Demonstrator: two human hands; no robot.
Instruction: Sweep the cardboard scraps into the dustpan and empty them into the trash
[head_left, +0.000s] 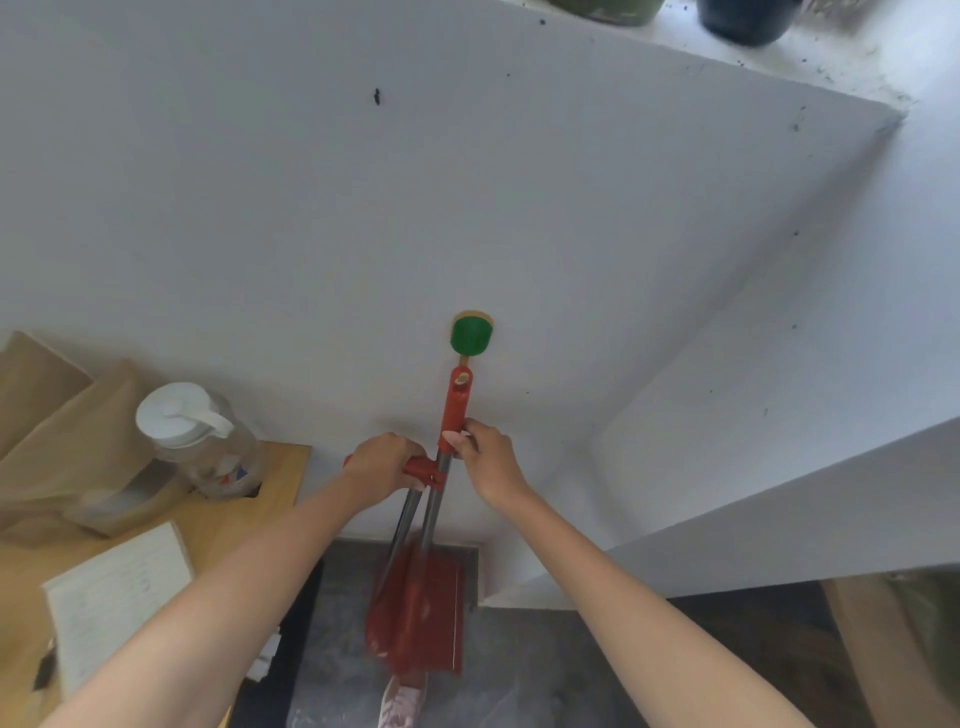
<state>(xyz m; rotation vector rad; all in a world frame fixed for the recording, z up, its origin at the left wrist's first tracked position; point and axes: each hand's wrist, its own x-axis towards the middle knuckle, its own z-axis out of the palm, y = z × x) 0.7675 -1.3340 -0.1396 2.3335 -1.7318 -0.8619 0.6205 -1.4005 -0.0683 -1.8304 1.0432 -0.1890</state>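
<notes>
A red dustpan (415, 613) with a clipped-in broom hangs low against the white wall, above the grey floor. Two metal poles rise from it to red handles. The taller red handle (457, 400) has its hole over a peg just below a green wall hook (470, 336). My right hand (485, 457) is shut around the base of that handle. My left hand (382, 467) is shut on the shorter, sideways red grip (421, 470). No cardboard scraps or trash bin are in view.
A wooden table (280, 467) at the left holds a clear jar with a white lid (197, 441), brown paper bags (62, 426) and a notebook (119, 597). A white ledge (779, 519) juts out at the right. My shoe (402, 701) is below the dustpan.
</notes>
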